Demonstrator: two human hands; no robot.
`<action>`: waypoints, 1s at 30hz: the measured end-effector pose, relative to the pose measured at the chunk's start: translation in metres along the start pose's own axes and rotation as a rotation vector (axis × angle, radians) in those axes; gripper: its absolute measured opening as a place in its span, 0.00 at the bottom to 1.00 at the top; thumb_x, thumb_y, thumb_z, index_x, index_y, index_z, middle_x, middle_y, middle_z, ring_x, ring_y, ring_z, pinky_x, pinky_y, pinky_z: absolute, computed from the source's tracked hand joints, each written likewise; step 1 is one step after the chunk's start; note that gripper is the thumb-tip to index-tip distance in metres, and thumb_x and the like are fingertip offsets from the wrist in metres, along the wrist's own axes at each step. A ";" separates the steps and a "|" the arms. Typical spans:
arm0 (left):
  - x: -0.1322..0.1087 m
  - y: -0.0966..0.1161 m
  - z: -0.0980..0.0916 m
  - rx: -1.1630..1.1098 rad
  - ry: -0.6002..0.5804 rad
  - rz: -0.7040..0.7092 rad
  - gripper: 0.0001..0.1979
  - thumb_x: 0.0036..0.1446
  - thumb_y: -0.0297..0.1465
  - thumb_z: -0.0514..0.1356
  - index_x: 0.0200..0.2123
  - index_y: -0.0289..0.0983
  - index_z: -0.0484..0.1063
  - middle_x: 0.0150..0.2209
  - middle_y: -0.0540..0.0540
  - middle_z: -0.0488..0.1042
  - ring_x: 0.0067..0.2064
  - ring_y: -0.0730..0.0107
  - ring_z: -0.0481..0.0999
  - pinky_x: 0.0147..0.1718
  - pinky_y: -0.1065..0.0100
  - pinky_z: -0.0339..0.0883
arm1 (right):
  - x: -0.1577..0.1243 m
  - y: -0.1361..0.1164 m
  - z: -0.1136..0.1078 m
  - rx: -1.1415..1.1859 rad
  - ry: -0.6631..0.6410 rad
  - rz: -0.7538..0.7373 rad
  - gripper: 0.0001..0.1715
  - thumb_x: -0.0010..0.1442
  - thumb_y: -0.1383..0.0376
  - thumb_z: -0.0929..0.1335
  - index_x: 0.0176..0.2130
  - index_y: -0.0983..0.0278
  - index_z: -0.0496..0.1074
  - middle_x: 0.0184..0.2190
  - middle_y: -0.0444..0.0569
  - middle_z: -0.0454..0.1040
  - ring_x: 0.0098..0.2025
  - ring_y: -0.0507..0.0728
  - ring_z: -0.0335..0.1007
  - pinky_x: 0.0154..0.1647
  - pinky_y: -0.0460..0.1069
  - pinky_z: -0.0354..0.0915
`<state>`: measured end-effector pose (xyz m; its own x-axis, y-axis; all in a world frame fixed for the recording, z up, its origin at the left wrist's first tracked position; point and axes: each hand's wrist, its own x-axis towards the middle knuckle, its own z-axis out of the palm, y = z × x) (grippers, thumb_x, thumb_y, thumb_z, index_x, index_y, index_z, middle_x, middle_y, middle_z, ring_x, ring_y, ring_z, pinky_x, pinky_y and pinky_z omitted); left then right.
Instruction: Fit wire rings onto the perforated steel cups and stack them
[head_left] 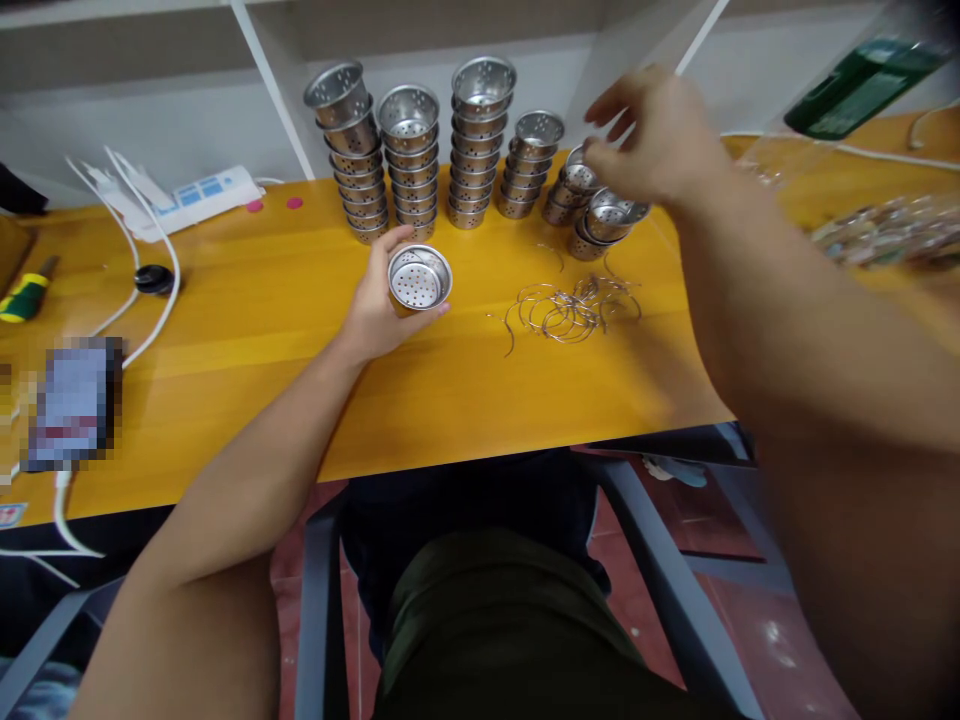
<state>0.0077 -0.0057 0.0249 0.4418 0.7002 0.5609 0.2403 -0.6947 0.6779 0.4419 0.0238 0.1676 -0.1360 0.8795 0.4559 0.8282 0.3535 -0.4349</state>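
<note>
The left hand (379, 310) pinches a perforated cup (420, 280) between thumb and fingers, left of the curved wires (574, 312). The right hand (645, 135), its fingers parted, is near the short cup stacks (600, 228), contact unclear. A light, level hold seems best.

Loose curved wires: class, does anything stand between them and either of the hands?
Nothing visible stands between the curved wires and the left hand, which holds a perforated metal cup. Toward the raised right hand, as seen from this view, a short, tilted cup stack stands in between, just behind the wires.
</note>
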 end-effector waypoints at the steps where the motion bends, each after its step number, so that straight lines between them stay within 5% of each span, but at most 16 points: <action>1: 0.000 0.000 0.000 -0.007 0.000 -0.009 0.68 0.63 0.73 0.84 0.90 0.55 0.57 0.80 0.34 0.75 0.86 0.23 0.78 0.88 0.25 0.74 | -0.014 -0.016 0.010 0.047 -0.041 -0.097 0.35 0.71 0.27 0.81 0.64 0.41 0.87 0.60 0.49 0.90 0.58 0.73 0.86 0.74 0.78 0.86; 4: -0.001 0.000 0.002 -0.049 -0.036 -0.018 0.68 0.63 0.77 0.81 0.90 0.56 0.56 0.76 0.35 0.78 0.81 0.26 0.84 0.83 0.26 0.80 | -0.060 -0.067 0.051 0.250 -0.300 -0.424 0.32 0.78 0.40 0.79 0.70 0.52 0.87 0.71 0.59 0.82 0.51 0.68 0.87 0.60 0.73 0.91; 8: -0.004 0.000 0.006 -0.096 -0.123 0.007 0.72 0.61 0.80 0.79 0.91 0.56 0.53 0.74 0.35 0.78 0.74 0.30 0.90 0.75 0.27 0.88 | -0.097 -0.098 0.099 0.341 -0.296 -0.582 0.25 0.85 0.39 0.74 0.69 0.45 0.90 0.75 0.57 0.80 0.67 0.75 0.85 0.71 0.75 0.86; 10: -0.006 -0.002 0.010 -0.111 -0.151 0.014 0.74 0.60 0.81 0.79 0.93 0.59 0.49 0.78 0.34 0.76 0.75 0.30 0.90 0.73 0.28 0.89 | -0.095 -0.090 0.102 0.306 -0.258 -0.577 0.24 0.87 0.38 0.73 0.65 0.45 0.91 0.74 0.56 0.80 0.68 0.75 0.83 0.73 0.75 0.84; 13: -0.010 -0.010 0.013 -0.121 -0.151 0.007 0.77 0.58 0.80 0.81 0.95 0.62 0.46 0.87 0.32 0.70 0.76 0.33 0.89 0.72 0.33 0.91 | -0.070 -0.057 0.073 0.135 -0.126 -0.549 0.25 0.87 0.38 0.75 0.58 0.50 0.94 0.70 0.60 0.83 0.69 0.74 0.81 0.73 0.73 0.82; 15: -0.011 -0.017 0.012 -0.094 -0.134 -0.008 0.76 0.60 0.76 0.83 0.95 0.61 0.46 0.90 0.30 0.68 0.74 0.37 0.90 0.73 0.36 0.90 | -0.048 -0.032 0.041 -0.032 0.112 -0.438 0.22 0.83 0.44 0.81 0.57 0.57 0.96 0.63 0.64 0.85 0.65 0.74 0.83 0.70 0.70 0.82; 17: -0.011 -0.023 0.009 -0.055 -0.122 -0.023 0.72 0.65 0.70 0.83 0.95 0.59 0.46 0.90 0.30 0.67 0.74 0.40 0.89 0.73 0.39 0.89 | -0.028 -0.014 0.011 -0.169 0.245 -0.107 0.18 0.79 0.60 0.84 0.62 0.66 0.98 0.68 0.70 0.85 0.68 0.74 0.86 0.69 0.67 0.82; 21: -0.011 -0.027 0.001 -0.023 -0.122 -0.042 0.64 0.72 0.61 0.82 0.95 0.56 0.50 0.91 0.30 0.67 0.74 0.42 0.88 0.72 0.42 0.87 | -0.009 -0.014 -0.021 -0.431 0.095 0.251 0.22 0.88 0.66 0.78 0.71 0.75 0.95 0.64 0.76 0.91 0.68 0.76 0.92 0.66 0.62 0.79; 30: -0.012 -0.026 -0.002 0.007 -0.118 -0.019 0.58 0.73 0.49 0.82 0.93 0.51 0.56 0.90 0.28 0.69 0.74 0.39 0.88 0.72 0.41 0.86 | 0.001 -0.037 0.003 -0.599 -0.189 0.376 0.25 0.91 0.64 0.78 0.75 0.76 0.91 0.72 0.83 0.88 0.77 0.76 0.89 0.68 0.64 0.77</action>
<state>-0.0055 0.0038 0.0013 0.5361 0.6889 0.4879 0.2553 -0.6832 0.6841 0.4100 0.0123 0.1818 0.1696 0.9662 0.1942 0.9853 -0.1706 -0.0118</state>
